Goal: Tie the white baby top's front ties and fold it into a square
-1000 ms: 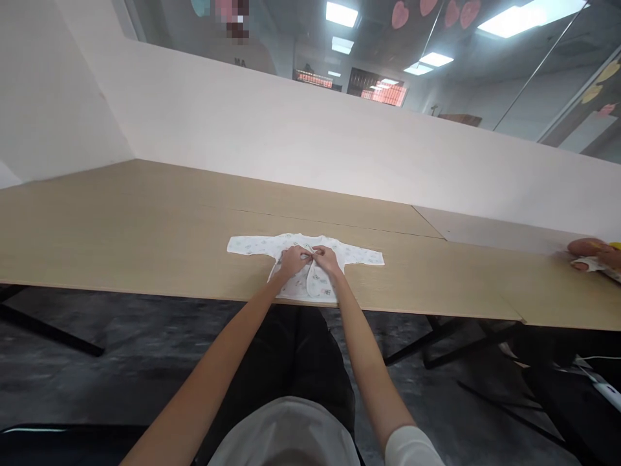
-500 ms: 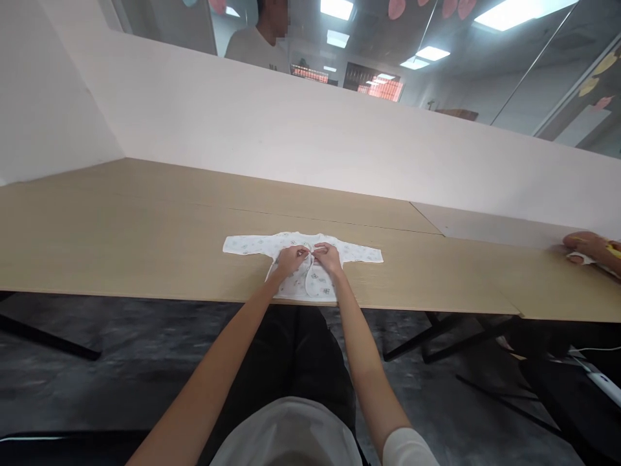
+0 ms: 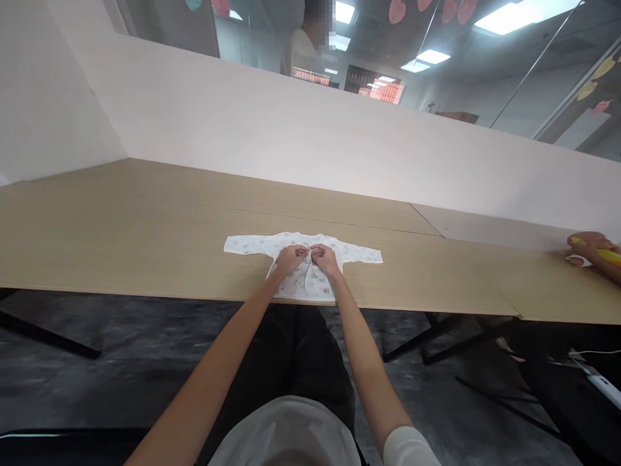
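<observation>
A small white long-sleeved baby shirt with a scattered print lies flat at the table's front edge, sleeves spread to both sides. My left hand rests over its chest with the fingers pinched near the middle of the front. Close against it, my right hand pinches at the same spot from the other side. The fingertips nearly meet at the shirt's front opening. Whatever small part of the fabric is between them is too small to make out. A curved overlapping edge shows below the hands.
The wooden table runs along a white wall topped by glass. At the far right another person's hand holds something yellow. Behind the glass a person is partly visible. A black chair stands below the table at right.
My fingers have shifted slightly at the shirt's front, the right fingertips moving a little left. The shirt stays in place. The person behind the glass has moved right.
</observation>
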{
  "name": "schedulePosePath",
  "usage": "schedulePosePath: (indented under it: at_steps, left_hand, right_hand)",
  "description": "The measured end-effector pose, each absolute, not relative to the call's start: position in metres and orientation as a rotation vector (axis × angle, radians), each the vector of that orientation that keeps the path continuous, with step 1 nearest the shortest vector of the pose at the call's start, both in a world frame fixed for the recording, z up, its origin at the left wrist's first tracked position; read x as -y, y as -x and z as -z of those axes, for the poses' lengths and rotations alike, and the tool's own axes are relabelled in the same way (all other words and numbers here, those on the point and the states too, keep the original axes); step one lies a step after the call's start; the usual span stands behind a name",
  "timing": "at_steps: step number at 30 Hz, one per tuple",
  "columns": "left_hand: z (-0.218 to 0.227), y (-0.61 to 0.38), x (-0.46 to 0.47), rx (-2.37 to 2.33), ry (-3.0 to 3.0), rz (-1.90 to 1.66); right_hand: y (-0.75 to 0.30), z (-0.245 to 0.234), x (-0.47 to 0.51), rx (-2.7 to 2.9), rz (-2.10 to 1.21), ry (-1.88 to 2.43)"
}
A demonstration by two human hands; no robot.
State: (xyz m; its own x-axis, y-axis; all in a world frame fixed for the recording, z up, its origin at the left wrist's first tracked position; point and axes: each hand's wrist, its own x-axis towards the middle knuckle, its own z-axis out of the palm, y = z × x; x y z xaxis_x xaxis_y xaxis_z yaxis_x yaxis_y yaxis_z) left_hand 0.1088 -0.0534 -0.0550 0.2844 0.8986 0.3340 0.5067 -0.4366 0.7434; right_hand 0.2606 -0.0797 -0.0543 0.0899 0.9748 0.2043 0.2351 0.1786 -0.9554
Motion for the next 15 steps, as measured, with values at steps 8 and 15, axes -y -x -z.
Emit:
schedulePosePath:
  at_steps: [8,15]
  left_hand:
    - [0.058,-0.109,0.0505,-1.2,-2.048,-1.062]
    - [0.0517,-0.109,0.057,-1.211,-1.988,-1.052]
  right_hand:
    - [-0.258,0.0556,0.0778,1.412,-0.829,1.249]
    - [-0.2555,0.0553,0.0783,1.341,-0.828,1.303]
